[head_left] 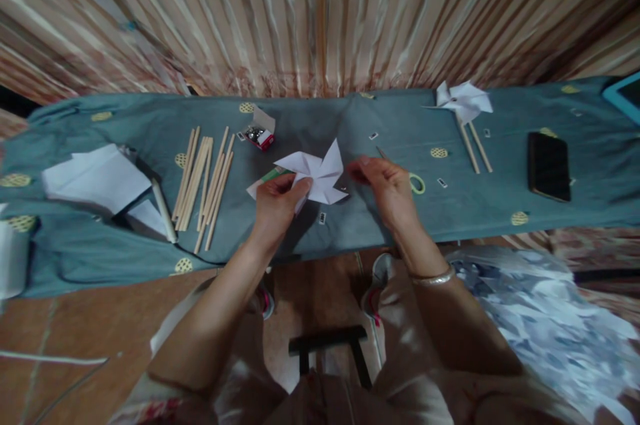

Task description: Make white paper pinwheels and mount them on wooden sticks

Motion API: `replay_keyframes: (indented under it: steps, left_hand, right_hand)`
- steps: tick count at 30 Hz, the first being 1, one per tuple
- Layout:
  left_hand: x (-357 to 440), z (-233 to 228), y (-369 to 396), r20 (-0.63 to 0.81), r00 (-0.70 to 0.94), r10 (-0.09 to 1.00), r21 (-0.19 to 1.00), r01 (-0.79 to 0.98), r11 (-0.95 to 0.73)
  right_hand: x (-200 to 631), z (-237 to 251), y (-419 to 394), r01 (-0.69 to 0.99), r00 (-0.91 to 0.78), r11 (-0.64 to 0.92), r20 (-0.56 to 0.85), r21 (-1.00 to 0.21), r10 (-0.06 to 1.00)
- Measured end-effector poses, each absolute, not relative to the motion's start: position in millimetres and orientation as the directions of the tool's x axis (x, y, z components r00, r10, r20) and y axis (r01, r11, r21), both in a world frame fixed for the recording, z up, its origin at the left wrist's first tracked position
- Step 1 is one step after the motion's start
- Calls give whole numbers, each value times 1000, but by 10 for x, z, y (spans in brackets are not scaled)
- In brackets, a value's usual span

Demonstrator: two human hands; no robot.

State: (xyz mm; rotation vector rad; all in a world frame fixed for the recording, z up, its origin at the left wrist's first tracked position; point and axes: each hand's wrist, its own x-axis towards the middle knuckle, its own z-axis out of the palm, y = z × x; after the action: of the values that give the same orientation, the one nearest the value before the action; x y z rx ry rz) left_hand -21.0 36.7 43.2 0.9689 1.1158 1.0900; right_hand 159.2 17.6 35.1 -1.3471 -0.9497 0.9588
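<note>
My left hand (277, 206) is closed on a white paper pinwheel (323, 175), its thumb pressed on the paper near the middle. The blades are folded in and stand out around the centre. Just right of the pinwheel, apart from it, is my right hand (385, 188). Its fingers are drawn together and a little blurred; what they hold, if anything, cannot be made out. Partly hidden under the right hand lies a pair of scissors with yellow-green handles (417, 183). A small red-and-white box (261, 135) of shiny metal pieces stands open behind the left hand.
Several wooden sticks (204, 185) lie left of my hands, beside a white glue gun (164, 211) and paper sheets (97, 178). To the right are a pinwheel (465, 101) on a stick and a black phone (549, 166). A plastic bag of paper pieces (550, 325) sits below.
</note>
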Motion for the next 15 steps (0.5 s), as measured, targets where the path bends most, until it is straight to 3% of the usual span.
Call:
replay_keyframes:
  steps: [3,6,10,12,15]
  left_hand:
    - [-245,443,387,-190,86,978,961,-189,204]
    - [-282,451,427,-180,49,982,960,-207,187]
    - [-305,456,476,-171,4,985,956,-242,167]
    - [-303,457,484,-168,-3,986,954,-253,162]
    - [-288,458,479,-166,11,986,956,-243,164]
  right_hand:
    - [1819,292,203,86,410,18,52,-996,911]
    - [1955,231,178,325,386,12,144,-946,911]
    - [1947,202,92,637,130,84,214,-766,968]
    - [1891,198,57,702,6,152,219,-696,976]
    - [1810,182,38,737,-52,197,237,-646,970]
